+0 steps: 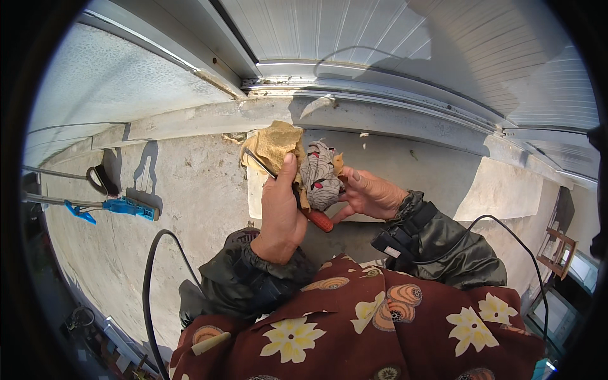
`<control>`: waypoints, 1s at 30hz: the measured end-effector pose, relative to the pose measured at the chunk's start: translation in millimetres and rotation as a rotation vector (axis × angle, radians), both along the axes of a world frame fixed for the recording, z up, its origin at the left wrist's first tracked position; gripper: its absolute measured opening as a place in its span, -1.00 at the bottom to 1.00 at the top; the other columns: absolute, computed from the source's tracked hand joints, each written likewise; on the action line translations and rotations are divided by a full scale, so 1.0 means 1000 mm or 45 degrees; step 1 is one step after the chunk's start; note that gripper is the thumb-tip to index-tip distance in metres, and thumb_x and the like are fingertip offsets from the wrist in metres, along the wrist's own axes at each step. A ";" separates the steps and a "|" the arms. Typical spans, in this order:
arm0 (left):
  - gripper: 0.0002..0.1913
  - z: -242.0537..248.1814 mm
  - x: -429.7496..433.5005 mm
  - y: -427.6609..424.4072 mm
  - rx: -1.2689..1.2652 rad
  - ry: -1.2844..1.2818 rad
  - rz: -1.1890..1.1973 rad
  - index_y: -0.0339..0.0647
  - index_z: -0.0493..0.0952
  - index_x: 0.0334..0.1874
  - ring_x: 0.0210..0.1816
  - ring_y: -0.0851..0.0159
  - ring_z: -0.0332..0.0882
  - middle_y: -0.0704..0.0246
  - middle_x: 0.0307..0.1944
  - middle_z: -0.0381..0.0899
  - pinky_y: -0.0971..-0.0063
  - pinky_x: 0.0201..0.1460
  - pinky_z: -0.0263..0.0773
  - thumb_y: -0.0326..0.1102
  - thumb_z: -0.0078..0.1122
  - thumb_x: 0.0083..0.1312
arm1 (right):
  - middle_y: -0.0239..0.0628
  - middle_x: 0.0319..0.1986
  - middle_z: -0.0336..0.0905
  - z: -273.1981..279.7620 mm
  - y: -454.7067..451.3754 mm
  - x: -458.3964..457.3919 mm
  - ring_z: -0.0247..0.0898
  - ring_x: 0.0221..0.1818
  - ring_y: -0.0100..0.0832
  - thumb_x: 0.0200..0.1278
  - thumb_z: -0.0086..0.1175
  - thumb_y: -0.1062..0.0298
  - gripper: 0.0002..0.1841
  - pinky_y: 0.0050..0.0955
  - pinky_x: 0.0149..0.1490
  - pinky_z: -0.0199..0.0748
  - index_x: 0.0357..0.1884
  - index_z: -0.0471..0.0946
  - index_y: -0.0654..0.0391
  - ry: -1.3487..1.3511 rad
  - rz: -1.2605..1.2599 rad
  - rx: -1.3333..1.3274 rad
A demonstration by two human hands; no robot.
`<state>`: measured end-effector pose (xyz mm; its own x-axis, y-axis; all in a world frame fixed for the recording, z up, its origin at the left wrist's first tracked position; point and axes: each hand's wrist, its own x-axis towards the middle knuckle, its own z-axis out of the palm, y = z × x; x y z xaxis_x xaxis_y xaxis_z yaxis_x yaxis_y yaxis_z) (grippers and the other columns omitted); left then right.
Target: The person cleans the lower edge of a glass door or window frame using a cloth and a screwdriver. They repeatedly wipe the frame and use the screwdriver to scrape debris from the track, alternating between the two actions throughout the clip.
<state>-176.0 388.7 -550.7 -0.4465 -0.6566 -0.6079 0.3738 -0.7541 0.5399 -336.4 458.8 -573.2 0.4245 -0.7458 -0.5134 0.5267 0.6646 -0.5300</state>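
Note:
My left hand (pixel 282 209) grips a screwdriver (pixel 319 219) with a red handle. Its dark metal shaft slants up to the left past my thumb. A yellow-tan cloth (pixel 278 140) is bunched against the same hand, beyond the thumb. Between my hands is a grey, wrinkled, sculpted lump (pixel 320 175) with red and black spots; its exact kind is unclear. My right hand (pixel 373 192) holds its right side with thumb and fingertips, beside a small tan scrap (pixel 338 164). The left fingers are mostly hidden behind the held things.
Ahead runs a concrete ledge (pixel 190 121) below metal sliding-door panels (pixel 323 33). A blue-headed broom or mop (pixel 130 207) lies to the left, near a dark-headed tool (pixel 102 180). Black cables (pixel 148 280) loop beside both arms. A wooden frame (pixel 555 251) stands far right.

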 end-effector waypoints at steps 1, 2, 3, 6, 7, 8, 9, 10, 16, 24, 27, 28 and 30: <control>-0.65 -0.001 -0.002 0.005 -0.029 -0.036 0.008 -0.28 0.34 0.12 -0.09 0.35 0.51 0.32 -0.06 0.50 0.47 -0.02 0.46 -0.18 -0.14 0.45 | -0.25 0.06 0.37 0.003 0.002 0.009 0.40 -0.04 -0.49 0.13 0.15 -0.15 -0.24 -0.51 -0.12 0.48 0.26 0.23 0.12 0.062 -0.057 -0.002; -0.65 -0.001 -0.002 0.009 -0.098 -0.059 0.002 -0.28 0.34 0.12 -0.06 0.38 0.47 0.33 -0.05 0.48 0.48 0.02 0.41 -0.17 -0.16 0.46 | -0.25 0.00 0.43 0.005 0.000 0.012 0.45 -0.11 -0.50 0.15 0.18 -0.08 -0.29 -0.55 -0.18 0.50 0.22 0.28 0.15 0.038 -0.066 -0.066; -0.63 -0.001 0.000 0.009 -0.082 -0.014 -0.011 -0.31 0.33 0.11 -0.10 0.35 0.51 0.29 -0.08 0.51 0.49 -0.02 0.45 -0.15 -0.18 0.46 | -0.31 -0.11 0.48 0.006 -0.003 0.012 0.46 -0.22 -0.55 0.16 0.18 0.00 -0.37 -0.60 -0.28 0.46 0.18 0.32 0.15 0.177 -0.079 0.015; -0.56 -0.002 0.013 0.001 0.077 -0.032 -0.057 -0.36 0.27 0.14 -0.10 0.21 0.55 0.15 0.00 0.48 0.25 -0.10 0.52 -0.08 -0.30 0.48 | -0.54 -0.54 0.51 0.007 -0.013 -0.004 0.33 -0.62 -0.72 0.22 0.11 0.29 -0.67 -0.73 -0.57 0.28 0.00 0.48 0.17 0.419 -0.100 0.019; -0.55 -0.002 0.018 -0.002 0.104 -0.031 -0.056 -0.36 0.26 0.15 -0.10 0.18 0.55 0.13 0.00 0.47 0.22 -0.11 0.53 -0.08 -0.30 0.48 | -0.55 -0.54 0.50 0.005 -0.018 -0.010 0.30 -0.62 -0.73 0.22 0.09 0.30 -0.68 -0.73 -0.57 0.27 -0.01 0.49 0.17 0.644 -0.102 -0.029; -0.55 -0.001 0.024 -0.005 0.135 -0.029 -0.057 -0.36 0.24 0.16 -0.09 0.16 0.55 0.11 0.01 0.47 0.18 -0.12 0.54 -0.08 -0.31 0.48 | -0.55 -0.54 0.49 0.005 -0.023 -0.019 0.28 -0.62 -0.74 0.22 0.08 0.32 -0.70 -0.73 -0.57 0.26 -0.02 0.50 0.18 0.832 -0.122 -0.118; -0.55 0.000 0.030 -0.007 0.139 -0.047 -0.034 -0.37 0.26 0.14 -0.10 0.16 0.56 0.10 -0.03 0.49 0.22 -0.16 0.55 -0.07 -0.30 0.48 | -0.55 -0.54 0.48 0.005 -0.028 -0.024 0.26 -0.62 -0.75 0.23 0.06 0.33 -0.71 -0.72 -0.57 0.25 -0.03 0.50 0.18 1.020 -0.138 -0.199; -0.55 0.002 0.036 -0.009 0.140 -0.062 -0.012 -0.37 0.27 0.11 -0.10 0.16 0.57 0.10 -0.06 0.51 0.25 -0.20 0.55 -0.06 -0.29 0.47 | -0.56 -0.54 0.47 0.005 -0.034 -0.026 0.25 -0.62 -0.75 0.23 0.05 0.34 -0.72 -0.72 -0.57 0.24 -0.04 0.51 0.18 0.992 -0.143 -0.211; -0.58 0.010 0.071 -0.023 0.242 -0.067 0.026 -0.28 0.26 0.12 -0.14 0.19 0.56 0.09 -0.05 0.50 0.29 -0.29 0.48 -0.05 -0.28 0.47 | -0.38 -0.43 0.51 -0.020 -0.115 0.024 0.40 -0.49 -0.51 0.18 0.04 0.41 -0.76 -0.58 -0.48 0.35 -0.10 0.53 0.16 1.471 -0.222 -0.782; -0.57 0.016 0.086 -0.031 0.269 -0.099 0.008 -0.32 0.30 0.07 -0.27 0.25 0.54 0.14 -0.16 0.54 0.35 -0.31 0.46 -0.04 -0.23 0.46 | -0.19 -0.22 0.37 -0.121 -0.197 0.091 0.34 -0.15 -0.18 0.11 0.00 0.38 -0.70 -0.31 -0.19 0.50 -0.06 0.48 0.13 2.583 0.210 -1.508; -0.61 0.014 0.082 -0.034 0.261 -0.130 -0.017 -0.26 0.30 0.09 -0.26 0.30 0.52 0.26 -0.16 0.52 0.40 -0.34 0.44 -0.07 -0.23 0.46 | -0.17 -0.25 0.34 -0.116 -0.164 0.047 0.32 -0.20 -0.18 0.11 -0.03 0.45 -0.65 -0.30 -0.14 0.46 -0.01 0.46 0.16 2.468 0.212 -1.425; -0.61 0.014 0.079 -0.034 0.253 -0.145 -0.031 -0.23 0.31 0.11 -0.26 0.33 0.50 0.30 -0.17 0.51 0.43 -0.36 0.42 -0.06 -0.22 0.46 | -0.17 -0.29 0.32 -0.114 -0.150 0.028 0.31 -0.22 -0.20 0.06 -0.01 0.48 -0.66 -0.31 -0.18 0.46 -0.05 0.48 0.15 2.610 0.271 -1.436; -0.62 0.012 0.072 -0.034 0.254 -0.160 -0.049 -0.19 0.33 0.09 -0.27 0.38 0.47 0.35 -0.22 0.50 0.48 -0.39 0.40 -0.04 -0.20 0.45 | -0.20 -0.37 0.32 -0.115 -0.110 -0.018 0.34 -0.28 -0.21 0.01 0.01 0.48 -0.70 -0.32 -0.21 0.47 -0.13 0.49 0.12 2.650 0.177 -1.308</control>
